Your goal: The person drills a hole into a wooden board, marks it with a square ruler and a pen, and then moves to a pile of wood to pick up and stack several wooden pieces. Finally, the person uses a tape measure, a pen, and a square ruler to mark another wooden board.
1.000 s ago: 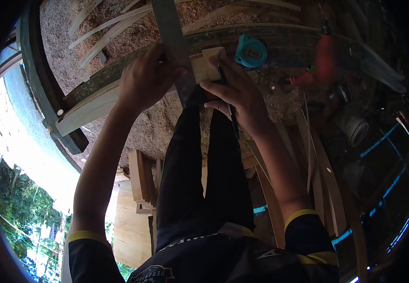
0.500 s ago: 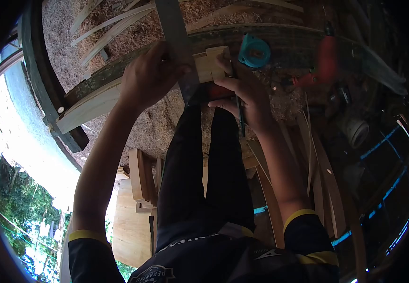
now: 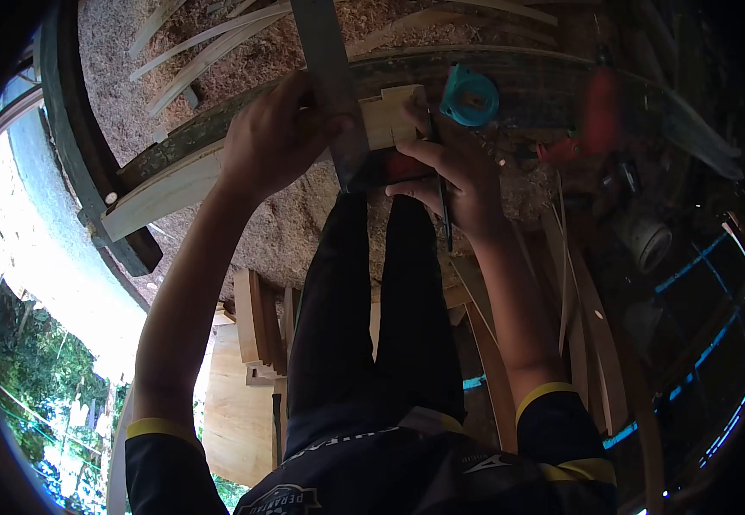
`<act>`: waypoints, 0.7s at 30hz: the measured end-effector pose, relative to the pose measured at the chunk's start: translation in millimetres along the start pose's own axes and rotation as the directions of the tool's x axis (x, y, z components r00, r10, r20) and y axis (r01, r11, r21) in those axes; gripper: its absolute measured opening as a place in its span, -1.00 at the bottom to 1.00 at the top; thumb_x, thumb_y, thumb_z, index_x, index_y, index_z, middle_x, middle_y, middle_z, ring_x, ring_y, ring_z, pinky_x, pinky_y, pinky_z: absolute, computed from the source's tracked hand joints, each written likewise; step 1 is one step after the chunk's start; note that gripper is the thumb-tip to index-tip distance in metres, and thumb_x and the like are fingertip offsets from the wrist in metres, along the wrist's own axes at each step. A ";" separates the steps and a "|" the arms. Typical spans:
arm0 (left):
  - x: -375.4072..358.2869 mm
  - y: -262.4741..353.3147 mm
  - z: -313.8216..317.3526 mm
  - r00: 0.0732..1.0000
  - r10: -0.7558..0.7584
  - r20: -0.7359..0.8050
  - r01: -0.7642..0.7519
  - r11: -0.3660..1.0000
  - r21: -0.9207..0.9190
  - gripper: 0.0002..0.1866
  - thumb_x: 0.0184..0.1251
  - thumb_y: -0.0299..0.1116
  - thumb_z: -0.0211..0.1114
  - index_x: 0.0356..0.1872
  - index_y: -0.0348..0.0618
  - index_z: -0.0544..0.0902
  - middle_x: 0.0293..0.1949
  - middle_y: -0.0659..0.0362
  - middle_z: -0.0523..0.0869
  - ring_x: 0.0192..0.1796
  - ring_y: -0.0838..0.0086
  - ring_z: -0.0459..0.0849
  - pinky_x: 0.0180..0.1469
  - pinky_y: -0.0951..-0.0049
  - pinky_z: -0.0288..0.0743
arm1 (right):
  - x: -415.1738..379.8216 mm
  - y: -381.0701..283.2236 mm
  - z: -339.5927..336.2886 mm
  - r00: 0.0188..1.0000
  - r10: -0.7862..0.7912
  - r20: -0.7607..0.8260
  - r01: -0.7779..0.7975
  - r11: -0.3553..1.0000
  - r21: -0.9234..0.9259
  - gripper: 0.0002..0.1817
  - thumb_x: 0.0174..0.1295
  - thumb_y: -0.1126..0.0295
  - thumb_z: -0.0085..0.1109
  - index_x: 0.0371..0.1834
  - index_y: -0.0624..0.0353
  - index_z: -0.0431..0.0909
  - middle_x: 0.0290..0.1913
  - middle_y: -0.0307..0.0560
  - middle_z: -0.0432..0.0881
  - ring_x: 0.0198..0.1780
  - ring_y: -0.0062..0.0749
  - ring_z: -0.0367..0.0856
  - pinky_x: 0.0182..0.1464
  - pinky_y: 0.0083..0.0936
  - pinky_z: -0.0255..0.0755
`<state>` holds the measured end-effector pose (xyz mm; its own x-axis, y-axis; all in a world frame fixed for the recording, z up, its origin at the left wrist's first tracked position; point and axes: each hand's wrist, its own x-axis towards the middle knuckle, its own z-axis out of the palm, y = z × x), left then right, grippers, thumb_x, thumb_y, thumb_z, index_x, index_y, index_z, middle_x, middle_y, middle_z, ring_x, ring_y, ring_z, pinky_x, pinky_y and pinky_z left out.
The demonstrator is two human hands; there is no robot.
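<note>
A try square lies across a pale wooden strip (image 3: 162,199), its wide metal blade (image 3: 325,56) pointing away from me. My left hand (image 3: 271,142) is closed over the strip and the blade, with a fingertip pressed on the metal. The square's dark and red stock (image 3: 378,170) sits on the near side of the strip. My right hand (image 3: 458,176) is closed at the strip's notched end (image 3: 390,118), a dark pencil (image 3: 445,210) between its fingers. Its thumb and a finger reach the stock. A turquoise tape measure (image 3: 469,96) rests just beyond this hand.
A weathered beam (image 3: 527,81) runs crosswise behind the strip. A red power drill (image 3: 596,116) lies on the right. Wood shavings (image 3: 115,94) and thin offcuts (image 3: 209,64) cover the ground. Wood blocks (image 3: 254,318) stand at left of my legs; long strips (image 3: 596,343) lie right.
The square, strip end and right hand appear shifted slightly right in view, as does the tape measure. Both hands keep nearly the same hold; the pencil sits a little differently in the right hand.
</note>
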<state>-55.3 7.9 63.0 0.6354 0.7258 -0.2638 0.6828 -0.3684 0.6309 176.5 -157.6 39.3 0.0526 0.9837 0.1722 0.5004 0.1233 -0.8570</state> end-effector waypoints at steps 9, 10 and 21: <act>-1.7 3.5 -1.0 0.998 -0.045 0.049 0.043 0.998 0.041 -0.41 0.36 0.00 0.66 0.18 -0.17 0.64 -0.11 -0.02 0.85 -0.04 -0.03 0.88 -0.01 0.04 0.70 | -4.3 3.5 1.1 1.000 -0.013 0.016 0.013 1.000 -0.015 -0.33 -0.06 0.22 0.80 0.18 -0.03 0.72 0.55 -0.10 0.69 0.58 0.01 0.61 0.45 -0.01 0.58; -2.4 3.0 -0.1 0.998 -0.046 0.050 0.044 0.998 0.040 -0.41 0.36 0.00 0.66 0.18 -0.17 0.64 -0.11 -0.02 0.85 -0.04 -0.03 0.88 -0.01 0.04 0.70 | -5.3 4.0 1.9 1.000 -0.012 0.017 0.012 1.000 -0.015 -0.33 -0.06 0.22 0.80 0.18 -0.03 0.72 0.55 -0.10 0.69 0.58 0.01 0.61 0.45 -0.01 0.58; -2.6 5.5 0.0 0.999 -0.043 0.033 0.042 0.999 0.034 -0.41 0.36 -0.01 0.67 0.19 -0.17 0.64 -0.09 -0.03 0.86 -0.01 -0.01 0.89 0.00 0.03 0.70 | -7.2 4.9 5.2 1.000 -0.020 0.007 0.020 1.000 0.006 -0.36 -0.03 0.25 0.80 0.16 0.00 0.72 0.59 -0.05 0.65 0.64 0.06 0.55 0.47 0.01 0.57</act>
<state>-53.2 4.0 67.1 0.6167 0.7216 -0.3145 0.7207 -0.3569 0.5943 174.1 -163.4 31.3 0.0363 0.9820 0.1856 0.4965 0.1434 -0.8561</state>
